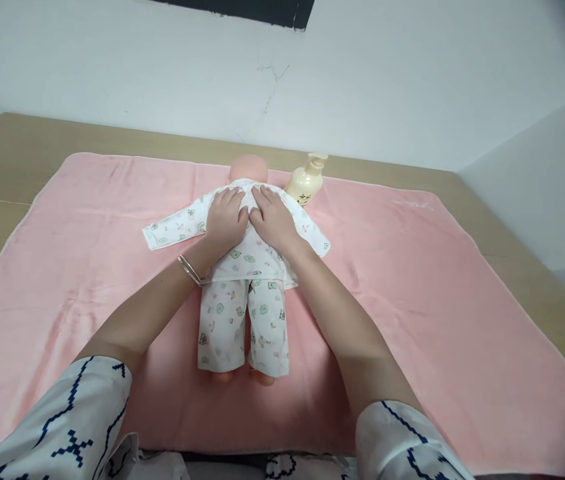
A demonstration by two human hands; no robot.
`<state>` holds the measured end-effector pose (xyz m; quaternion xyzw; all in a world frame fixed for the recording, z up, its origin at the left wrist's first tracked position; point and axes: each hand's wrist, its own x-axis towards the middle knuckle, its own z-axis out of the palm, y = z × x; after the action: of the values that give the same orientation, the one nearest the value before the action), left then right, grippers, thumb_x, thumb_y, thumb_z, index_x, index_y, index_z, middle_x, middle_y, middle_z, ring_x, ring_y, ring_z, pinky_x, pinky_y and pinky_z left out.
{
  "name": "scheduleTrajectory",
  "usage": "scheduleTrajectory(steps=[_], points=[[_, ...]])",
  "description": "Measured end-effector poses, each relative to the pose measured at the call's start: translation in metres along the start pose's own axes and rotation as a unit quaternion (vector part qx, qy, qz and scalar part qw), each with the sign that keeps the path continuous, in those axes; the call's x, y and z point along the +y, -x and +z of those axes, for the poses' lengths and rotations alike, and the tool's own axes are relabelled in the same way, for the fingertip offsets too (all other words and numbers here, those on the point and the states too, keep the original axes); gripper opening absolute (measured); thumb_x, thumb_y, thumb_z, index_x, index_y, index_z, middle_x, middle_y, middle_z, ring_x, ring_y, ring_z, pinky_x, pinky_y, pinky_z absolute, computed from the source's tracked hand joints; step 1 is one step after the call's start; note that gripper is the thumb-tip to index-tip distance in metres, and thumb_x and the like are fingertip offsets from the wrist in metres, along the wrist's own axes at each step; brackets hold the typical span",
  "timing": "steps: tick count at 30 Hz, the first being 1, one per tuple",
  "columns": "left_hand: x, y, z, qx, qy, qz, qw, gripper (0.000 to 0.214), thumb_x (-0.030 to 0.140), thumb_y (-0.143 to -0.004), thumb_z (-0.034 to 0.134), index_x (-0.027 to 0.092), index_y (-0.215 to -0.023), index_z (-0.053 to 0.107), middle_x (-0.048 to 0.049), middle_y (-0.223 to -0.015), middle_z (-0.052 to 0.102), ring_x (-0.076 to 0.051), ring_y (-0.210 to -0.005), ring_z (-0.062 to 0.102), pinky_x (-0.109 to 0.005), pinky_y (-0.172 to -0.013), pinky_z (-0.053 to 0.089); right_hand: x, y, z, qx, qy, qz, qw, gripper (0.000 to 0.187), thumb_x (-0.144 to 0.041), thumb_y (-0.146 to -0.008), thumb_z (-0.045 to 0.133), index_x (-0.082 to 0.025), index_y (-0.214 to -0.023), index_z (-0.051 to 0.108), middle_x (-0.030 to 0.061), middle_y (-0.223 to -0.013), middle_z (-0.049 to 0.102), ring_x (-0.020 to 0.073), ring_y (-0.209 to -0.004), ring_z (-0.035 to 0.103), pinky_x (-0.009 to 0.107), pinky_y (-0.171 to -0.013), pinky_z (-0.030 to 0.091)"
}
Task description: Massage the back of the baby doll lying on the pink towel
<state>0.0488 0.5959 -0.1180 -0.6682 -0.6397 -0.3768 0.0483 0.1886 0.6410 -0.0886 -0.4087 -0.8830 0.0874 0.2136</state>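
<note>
A baby doll [248, 168] lies stretched out on a pink blanket [402, 300], its head toward the wall and its feet toward me. It wears a white printed long-sleeved top [247, 260] and matching trousers [222, 327]. No face shows, only the smooth head. My left hand [226, 217] rests flat on the left side of the top's upper part, fingers extended. Mirroring it, my right hand [272, 217] lies flat on the right side, the thumbs close together in the middle. Neither hand grips anything. Both sleeves spread outward.
A cream pump bottle [306, 181] leans or stands just right of the doll's head, its base partly hidden by the sleeve. Beneath the blanket is a wooden table [27, 143], set against a white wall [162, 80] with a dark panel [262, 10] at the top.
</note>
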Motion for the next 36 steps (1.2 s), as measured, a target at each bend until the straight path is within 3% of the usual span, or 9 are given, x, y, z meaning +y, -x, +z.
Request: scheduleTrajectory(steps=[6,10,14,20,25,36], points=[[0.008,0.007,-0.003,0.081,-0.023,-0.012,0.996,0.026,0.026,-0.092,0.046,0.018,-0.092,0.071,-0.0111,-0.107,0.070,-0.027,-0.105,0.059,-0.044,-0.095,0.049,-0.032,0.018,-0.010,0.032,0.056,0.080,0.995,0.045,-0.025,-0.098,0.033,-0.011,-0.133,0.058,0.0172,-0.137,0.059,0.0315,-0.130,0.054,0.045,-0.101,0.049],[0.009,0.009,-0.002,0.117,-0.036,-0.017,0.992,0.025,0.026,-0.090,0.049,0.017,-0.093,0.072,-0.0111,-0.105,0.070,-0.027,-0.101,0.059,-0.044,-0.093,0.050,-0.039,0.021,-0.014,0.026,0.087,0.088,0.992,0.041,-0.028,-0.101,0.030,-0.013,-0.117,0.064,0.0170,-0.121,0.068,0.0320,-0.116,0.063,0.043,-0.091,0.053],[0.008,0.009,-0.001,0.120,-0.036,-0.028,0.992,0.026,0.026,-0.088,0.051,0.014,-0.098,0.071,-0.0127,-0.109,0.070,-0.028,-0.104,0.060,-0.043,-0.097,0.049,-0.024,0.014,-0.013,0.004,0.029,0.067,0.997,0.041,-0.033,-0.099,0.036,-0.014,-0.125,0.062,0.0158,-0.135,0.061,0.0323,-0.130,0.053,0.048,-0.104,0.047],[0.004,0.006,0.002,0.084,-0.016,-0.046,0.995,0.036,0.028,-0.088,0.050,0.012,-0.115,0.067,-0.0143,-0.125,0.066,-0.030,-0.121,0.057,-0.046,-0.110,0.042,0.007,0.006,0.001,-0.006,-0.040,-0.008,0.999,0.060,-0.042,-0.099,0.032,-0.008,-0.148,0.041,0.0161,-0.157,0.036,0.0291,-0.149,0.027,0.051,-0.123,0.023],[-0.002,0.002,0.006,0.044,0.011,-0.045,0.998,0.043,0.028,-0.087,0.049,0.012,-0.126,0.060,-0.0143,-0.140,0.058,-0.032,-0.136,0.047,-0.051,-0.118,0.033,0.011,0.005,0.007,0.002,-0.030,-0.020,0.999,0.062,-0.045,-0.100,0.028,-0.008,-0.149,0.039,0.0178,-0.157,0.034,0.0298,-0.149,0.027,0.052,-0.123,0.022],[-0.002,0.002,0.006,0.036,0.027,-0.052,0.998,0.043,0.027,-0.087,0.049,0.012,-0.126,0.060,-0.0153,-0.140,0.058,-0.031,-0.137,0.047,-0.049,-0.119,0.031,0.008,0.007,0.005,0.009,-0.032,-0.009,0.999,0.061,-0.044,-0.101,0.028,-0.008,-0.149,0.040,0.0181,-0.156,0.036,0.0278,-0.148,0.028,0.049,-0.122,0.023]])
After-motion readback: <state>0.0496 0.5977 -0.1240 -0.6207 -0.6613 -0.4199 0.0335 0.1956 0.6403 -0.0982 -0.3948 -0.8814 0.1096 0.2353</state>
